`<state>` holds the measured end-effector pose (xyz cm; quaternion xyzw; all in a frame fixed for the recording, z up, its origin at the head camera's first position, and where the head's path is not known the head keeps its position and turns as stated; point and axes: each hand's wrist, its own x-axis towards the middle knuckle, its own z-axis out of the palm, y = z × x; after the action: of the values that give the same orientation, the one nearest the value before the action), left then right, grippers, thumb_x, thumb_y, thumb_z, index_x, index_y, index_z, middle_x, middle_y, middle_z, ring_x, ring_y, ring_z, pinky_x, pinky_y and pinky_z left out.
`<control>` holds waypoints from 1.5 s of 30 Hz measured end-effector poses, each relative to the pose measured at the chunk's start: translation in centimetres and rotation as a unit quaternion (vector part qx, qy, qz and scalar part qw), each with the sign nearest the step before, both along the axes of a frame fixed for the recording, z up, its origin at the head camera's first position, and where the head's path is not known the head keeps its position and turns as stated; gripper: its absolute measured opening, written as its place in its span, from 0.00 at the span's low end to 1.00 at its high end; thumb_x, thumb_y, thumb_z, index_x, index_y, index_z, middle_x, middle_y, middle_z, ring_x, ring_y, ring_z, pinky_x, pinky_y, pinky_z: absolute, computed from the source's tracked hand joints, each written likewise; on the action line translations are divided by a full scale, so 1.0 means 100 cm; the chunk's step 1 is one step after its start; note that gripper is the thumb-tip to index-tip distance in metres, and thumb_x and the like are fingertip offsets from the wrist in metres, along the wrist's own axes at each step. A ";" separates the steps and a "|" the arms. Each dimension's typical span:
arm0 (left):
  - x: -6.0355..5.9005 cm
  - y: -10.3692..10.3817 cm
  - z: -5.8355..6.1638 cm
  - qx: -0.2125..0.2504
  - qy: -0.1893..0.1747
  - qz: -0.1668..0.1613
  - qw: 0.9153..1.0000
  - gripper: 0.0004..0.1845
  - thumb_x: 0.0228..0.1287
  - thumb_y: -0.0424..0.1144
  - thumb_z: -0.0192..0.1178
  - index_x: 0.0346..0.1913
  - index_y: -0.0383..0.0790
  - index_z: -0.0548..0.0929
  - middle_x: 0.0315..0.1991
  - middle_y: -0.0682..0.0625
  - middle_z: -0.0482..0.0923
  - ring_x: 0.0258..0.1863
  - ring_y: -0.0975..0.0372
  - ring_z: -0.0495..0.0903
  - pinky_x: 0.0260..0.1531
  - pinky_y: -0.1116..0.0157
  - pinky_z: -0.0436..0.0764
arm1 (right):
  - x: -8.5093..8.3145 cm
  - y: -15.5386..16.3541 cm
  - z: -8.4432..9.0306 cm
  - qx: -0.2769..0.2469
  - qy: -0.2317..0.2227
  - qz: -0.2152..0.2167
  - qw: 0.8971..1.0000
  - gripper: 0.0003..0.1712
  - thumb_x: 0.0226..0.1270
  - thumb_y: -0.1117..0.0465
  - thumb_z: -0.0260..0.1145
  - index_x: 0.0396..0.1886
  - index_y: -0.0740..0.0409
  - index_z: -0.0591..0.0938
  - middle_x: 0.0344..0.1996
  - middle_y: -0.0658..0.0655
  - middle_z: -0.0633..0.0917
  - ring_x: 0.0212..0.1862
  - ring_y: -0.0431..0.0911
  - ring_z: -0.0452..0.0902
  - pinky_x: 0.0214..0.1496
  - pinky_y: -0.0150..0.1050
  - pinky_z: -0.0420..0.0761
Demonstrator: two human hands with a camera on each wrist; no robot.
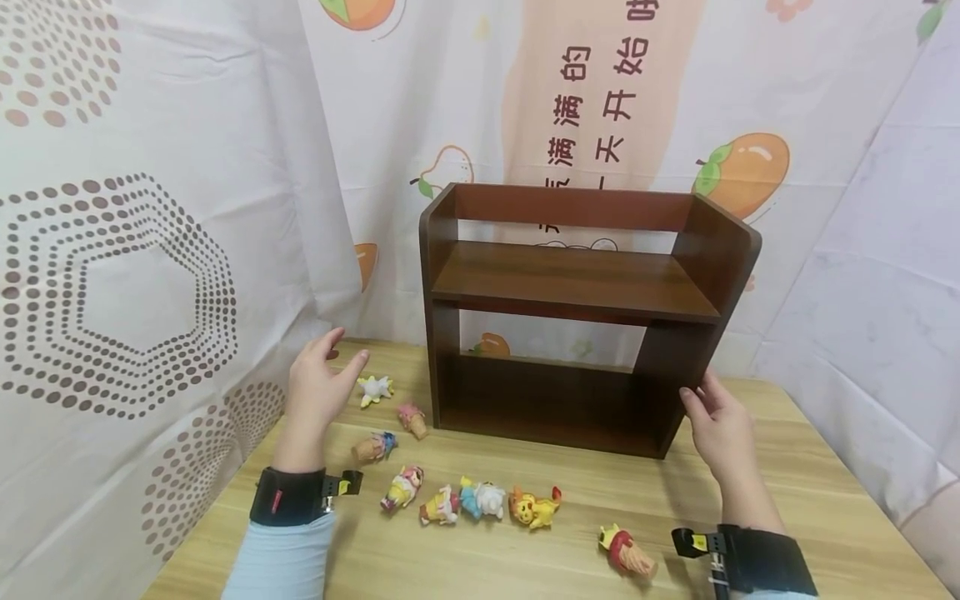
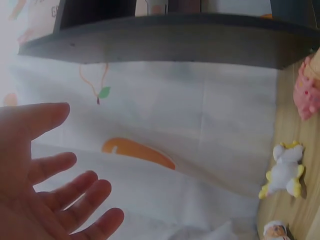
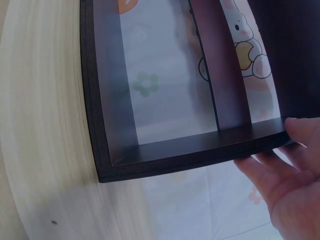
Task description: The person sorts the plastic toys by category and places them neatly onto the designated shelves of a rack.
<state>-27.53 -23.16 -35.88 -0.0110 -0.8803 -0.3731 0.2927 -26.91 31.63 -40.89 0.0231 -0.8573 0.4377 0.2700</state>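
A dark brown two-tier wooden shelf (image 1: 577, 279) stands upright on the table. My right hand (image 1: 723, 429) grips its right side panel; in the right wrist view the thumb lies over the front edge and the fingers (image 3: 270, 167) are on the outer face. To the left of the shelf, my left hand (image 1: 318, 387) is held up with fingers apart and nothing in it. Closest to that hand is a small white-and-yellow figurine (image 1: 375, 389), with a pink ice-cream-cone figurine (image 1: 412, 420) by the shelf's left foot.
More figurines lie in front of the shelf: a blue-topped cone (image 1: 375, 447), a blue-and-white figure (image 1: 482, 498), a yellow lion-like one (image 1: 534, 508), a red-and-yellow cone (image 1: 627, 552) and several others. Printed curtains (image 1: 390, 108) hang behind and beside the light wooden table (image 1: 810, 467).
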 end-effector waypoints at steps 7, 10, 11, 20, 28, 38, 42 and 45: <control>-0.005 -0.015 -0.008 0.000 -0.055 0.013 0.998 0.35 0.70 0.51 0.64 0.73 0.36 0.70 0.68 0.33 0.68 0.62 0.40 0.73 0.60 0.40 0.70 | -0.001 0.001 -0.002 0.010 0.026 0.004 1.000 0.29 0.79 0.61 0.59 0.77 0.50 0.69 0.66 0.65 0.76 0.62 0.66 0.74 0.45 0.17 0.73; -0.008 -0.022 -0.013 -0.004 -0.080 0.019 0.997 0.37 0.69 0.53 0.64 0.74 0.35 0.69 0.71 0.31 0.65 0.65 0.38 0.69 0.64 0.39 0.65 | -0.001 0.001 -0.002 0.013 0.028 0.004 1.000 0.29 0.79 0.61 0.59 0.77 0.49 0.69 0.66 0.65 0.76 0.61 0.67 0.74 0.45 0.17 0.73; -0.008 -0.024 -0.014 -0.006 -0.089 0.020 0.996 0.38 0.69 0.53 0.64 0.74 0.35 0.68 0.71 0.31 0.64 0.67 0.37 0.67 0.65 0.38 0.64 | -0.001 0.001 -0.003 0.014 0.026 0.002 1.000 0.29 0.79 0.60 0.59 0.77 0.48 0.69 0.66 0.65 0.76 0.61 0.66 0.74 0.45 0.17 0.73; -0.013 -0.042 -0.029 -0.023 -0.157 0.032 0.987 0.38 0.69 0.51 0.63 0.74 0.33 0.67 0.71 0.28 0.61 0.69 0.34 0.60 0.67 0.37 0.58 | 0.000 0.000 0.000 0.015 0.024 0.001 1.000 0.29 0.79 0.60 0.59 0.77 0.48 0.69 0.66 0.64 0.76 0.61 0.66 0.74 0.44 0.17 0.73; -0.026 -0.056 -0.047 -0.014 -0.215 0.025 0.976 0.43 0.67 0.53 0.64 0.76 0.31 0.62 0.72 0.24 0.58 0.70 0.32 0.57 0.67 0.36 0.56 | -0.002 0.000 -0.001 0.013 0.020 -0.002 1.000 0.29 0.79 0.60 0.59 0.77 0.47 0.70 0.67 0.63 0.76 0.62 0.64 0.75 0.44 0.17 0.74; -0.034 -0.065 -0.062 -0.013 -0.267 0.019 0.963 0.42 0.70 0.52 0.62 0.74 0.25 0.62 0.70 0.23 0.60 0.69 0.32 0.59 0.67 0.37 0.59 | -0.001 0.001 0.002 0.015 0.018 -0.007 1.000 0.30 0.79 0.59 0.59 0.77 0.46 0.69 0.67 0.63 0.75 0.61 0.64 0.75 0.43 0.17 0.74; -0.035 -0.070 -0.067 -0.008 -0.288 0.018 0.957 0.41 0.70 0.51 0.62 0.73 0.24 0.62 0.70 0.23 0.60 0.69 0.31 0.60 0.67 0.37 0.60 | -0.001 0.000 0.002 0.015 0.008 -0.009 1.000 0.30 0.79 0.58 0.59 0.78 0.47 0.68 0.67 0.64 0.75 0.62 0.64 0.75 0.43 0.17 0.74; -0.037 -0.073 -0.070 -0.004 -0.302 0.019 0.953 0.40 0.69 0.48 0.63 0.73 0.24 0.63 0.70 0.23 0.60 0.68 0.31 0.60 0.67 0.37 0.60 | -0.001 0.001 0.001 0.013 0.006 -0.009 1.000 0.30 0.80 0.58 0.58 0.78 0.47 0.68 0.68 0.64 0.75 0.62 0.65 0.74 0.43 0.17 0.74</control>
<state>-31.19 -30.42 -42.89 0.1178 -0.9292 -0.3498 0.0200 -27.06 31.69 -40.76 0.0212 -0.8614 0.4243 0.2784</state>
